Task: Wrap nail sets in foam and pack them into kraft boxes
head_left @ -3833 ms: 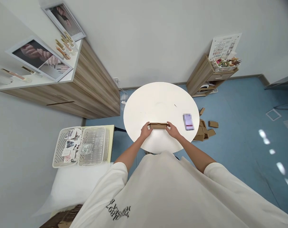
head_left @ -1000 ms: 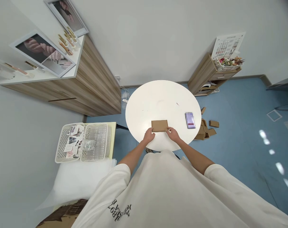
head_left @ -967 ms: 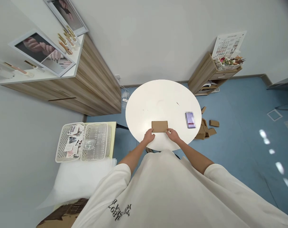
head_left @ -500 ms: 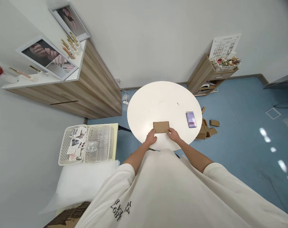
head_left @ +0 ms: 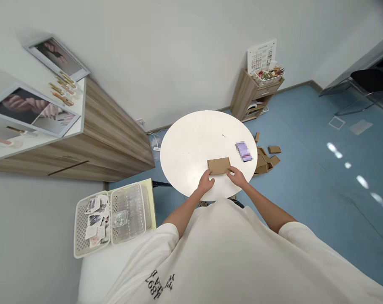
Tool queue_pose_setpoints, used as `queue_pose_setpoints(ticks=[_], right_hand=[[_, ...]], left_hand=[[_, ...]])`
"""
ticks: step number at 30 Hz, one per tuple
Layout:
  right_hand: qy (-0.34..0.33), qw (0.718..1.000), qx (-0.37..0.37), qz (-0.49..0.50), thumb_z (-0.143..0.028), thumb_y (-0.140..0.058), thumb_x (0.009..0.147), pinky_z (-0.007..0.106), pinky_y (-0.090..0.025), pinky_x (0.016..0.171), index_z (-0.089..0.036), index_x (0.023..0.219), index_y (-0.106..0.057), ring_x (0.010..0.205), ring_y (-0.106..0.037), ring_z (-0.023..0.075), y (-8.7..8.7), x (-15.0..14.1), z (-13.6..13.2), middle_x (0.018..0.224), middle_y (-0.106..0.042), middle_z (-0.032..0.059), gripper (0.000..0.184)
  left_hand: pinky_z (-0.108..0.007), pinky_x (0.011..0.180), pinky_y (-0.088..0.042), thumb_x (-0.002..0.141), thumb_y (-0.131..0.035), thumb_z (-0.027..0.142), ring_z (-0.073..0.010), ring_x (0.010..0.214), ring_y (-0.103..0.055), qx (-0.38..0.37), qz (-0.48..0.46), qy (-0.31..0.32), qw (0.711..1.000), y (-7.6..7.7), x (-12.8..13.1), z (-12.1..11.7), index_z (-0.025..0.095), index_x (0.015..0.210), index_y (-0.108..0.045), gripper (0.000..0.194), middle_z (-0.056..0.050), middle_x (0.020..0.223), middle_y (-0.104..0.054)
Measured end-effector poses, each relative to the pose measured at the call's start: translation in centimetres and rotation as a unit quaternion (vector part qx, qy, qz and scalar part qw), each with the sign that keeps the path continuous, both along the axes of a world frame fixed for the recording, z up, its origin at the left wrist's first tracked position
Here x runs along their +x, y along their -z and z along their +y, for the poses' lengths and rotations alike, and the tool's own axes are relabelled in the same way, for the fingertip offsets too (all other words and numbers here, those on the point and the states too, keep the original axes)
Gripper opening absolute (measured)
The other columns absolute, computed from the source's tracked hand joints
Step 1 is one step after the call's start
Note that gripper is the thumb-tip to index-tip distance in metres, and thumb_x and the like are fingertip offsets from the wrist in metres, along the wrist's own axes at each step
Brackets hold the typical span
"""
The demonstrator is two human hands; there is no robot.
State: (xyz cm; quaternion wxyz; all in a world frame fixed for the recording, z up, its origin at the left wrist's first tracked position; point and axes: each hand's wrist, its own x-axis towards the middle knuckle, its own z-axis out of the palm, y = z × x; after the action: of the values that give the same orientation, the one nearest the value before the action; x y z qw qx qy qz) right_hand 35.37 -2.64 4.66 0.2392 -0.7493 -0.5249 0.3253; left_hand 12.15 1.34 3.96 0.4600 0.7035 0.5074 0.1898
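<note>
**Item 1:** flat kraft cardboard box (head_left: 218, 166), closed, lying on the round white worktop (head_left: 191, 143) near its rim at 6 o'clock.

**Item 2:** left hand (head_left: 206, 183), at the box's near edge, with its fingertips (head_left: 209, 172) at the lower-left corner.

**Item 3:** right hand (head_left: 237, 177), with its fingers (head_left: 230, 169) on the box's lower-right corner. Both hands touch the box from the near side. Whether either grip is clenched or only resting, the view does not show.

**Item 4:** blurred flat rectangular object (head_left: 244, 151), on the worktop at 3 o'clock, well apart from the box.

**Surroundings:** loose kraft cardboard pieces (head_left: 263, 162) lie on the blue floor (head_left: 308, 219) just past the worktop rim at 3 o'clock. A white divided basket (head_left: 111, 219) with printed cards and clear plastic packets stands at 8 o'clock. A wood-grain cabinet (head_left: 115, 147) with framed hand photographs (head_left: 33, 109) stands at 9 to 10 o'clock. A small wooden drawer unit (head_left: 246, 99), topped by a basket of dried flowers (head_left: 267, 75), stands at 1 o'clock.
</note>
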Motion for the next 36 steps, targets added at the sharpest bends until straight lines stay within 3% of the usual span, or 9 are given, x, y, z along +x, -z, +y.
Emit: queue_pose_setpoints(ticks=[9, 18, 25, 28, 32, 34, 36], right_hand=[[0.060, 0.996, 0.059, 0.028, -0.035, -0.059, 0.085, 0.044, -0.048, 0.105, -0.024, 0.123, -0.069, 0.123, -0.059, 0.0271, -1.5, 9.7, -1.7, 0.140, -0.060, 0.0075, 0.040], [0.131, 0.987, 0.078, 0.040, -0.045, -0.058, 0.087, 0.048, -0.042, 0.111, -0.023, 0.122, -0.070, 0.136, -0.049, 0.0315, -3.0, 23.4, -4.1, 0.143, -0.058, 0.0100, 0.043], [0.165, 0.982, 0.088, 0.033, -0.048, -0.054, 0.089, 0.048, -0.042, 0.110, -0.023, 0.120, -0.070, 0.130, -0.053, 0.0311, -3.8, 32.4, -4.8, 0.138, -0.061, 0.0092, 0.043], [0.172, 0.982, 0.075, 0.027, -0.049, -0.052, 0.089, 0.048, -0.043, 0.110, -0.023, 0.122, -0.069, 0.130, -0.052, 0.0313, -4.3, 35.4, -4.3, 0.137, -0.061, 0.0093, 0.045], [0.215, 0.975, 0.053, 0.020, -0.049, -0.056, 0.087, 0.048, -0.039, 0.113, -0.022, 0.138, -0.060, 0.142, -0.039, 0.0331, -4.5, 39.0, -3.1, 0.154, -0.044, 0.0120, 0.057], [0.237, 0.970, 0.052, 0.019, -0.047, -0.058, 0.086, 0.047, -0.037, 0.115, -0.022, 0.140, -0.057, 0.145, -0.036, 0.0329, -4.0, 40.4, -2.9, 0.156, -0.040, 0.0121, 0.060], [0.236, 0.970, 0.049, 0.025, -0.045, -0.058, 0.085, 0.046, -0.038, 0.114, -0.023, 0.137, -0.060, 0.142, -0.040, 0.0321, -3.0, 41.2, -3.1, 0.152, -0.044, 0.0113, 0.056]], left_hand=[[-0.040, 0.111, -0.043, 0.083, -0.059, 0.012, -0.0239, 0.130, -0.054, 0.025, -0.017, 0.058, 0.998, -2.2, 9.5, 0.5, 0.022, 0.133, -0.055, 0.051, -0.008, 0.143, -0.054], [-0.043, 0.106, -0.047, 0.083, -0.060, 0.013, -0.0260, 0.130, -0.054, 0.032, -0.048, 0.106, 0.993, -3.1, 24.0, 0.6, 0.023, 0.133, -0.057, 0.051, -0.009, 0.144, -0.054], [-0.042, 0.111, -0.044, 0.083, -0.060, 0.017, -0.0259, 0.129, -0.054, 0.043, -0.058, 0.125, 0.990, -3.5, 34.1, 1.1, 0.019, 0.131, -0.058, 0.048, -0.011, 0.140, -0.056], [-0.041, 0.113, -0.042, 0.084, -0.059, 0.017, -0.0259, 0.132, -0.052, 0.045, -0.049, 0.138, 0.988, -4.0, 37.6, 1.9, 0.019, 0.131, -0.058, 0.048, -0.010, 0.141, -0.056], [-0.044, 0.119, -0.035, 0.085, -0.058, 0.019, -0.0295, 0.146, -0.038, 0.030, -0.025, 0.161, 0.986, -4.8, 41.8, 3.8, 0.020, 0.138, -0.055, 0.053, -0.010, 0.155, -0.044], [-0.046, 0.122, -0.030, 0.086, -0.058, 0.020, -0.0309, 0.151, -0.029, 0.021, -0.004, 0.164, 0.986, -4.9, 43.0, 4.5, 0.018, 0.142, -0.052, 0.056, -0.012, 0.160, -0.036], [-0.047, 0.124, -0.027, 0.087, -0.057, 0.022, -0.0313, 0.153, -0.024, 0.012, 0.014, 0.169, 0.986, -4.7, 43.3, 4.8, 0.017, 0.144, -0.050, 0.058, -0.012, 0.163, -0.031]])
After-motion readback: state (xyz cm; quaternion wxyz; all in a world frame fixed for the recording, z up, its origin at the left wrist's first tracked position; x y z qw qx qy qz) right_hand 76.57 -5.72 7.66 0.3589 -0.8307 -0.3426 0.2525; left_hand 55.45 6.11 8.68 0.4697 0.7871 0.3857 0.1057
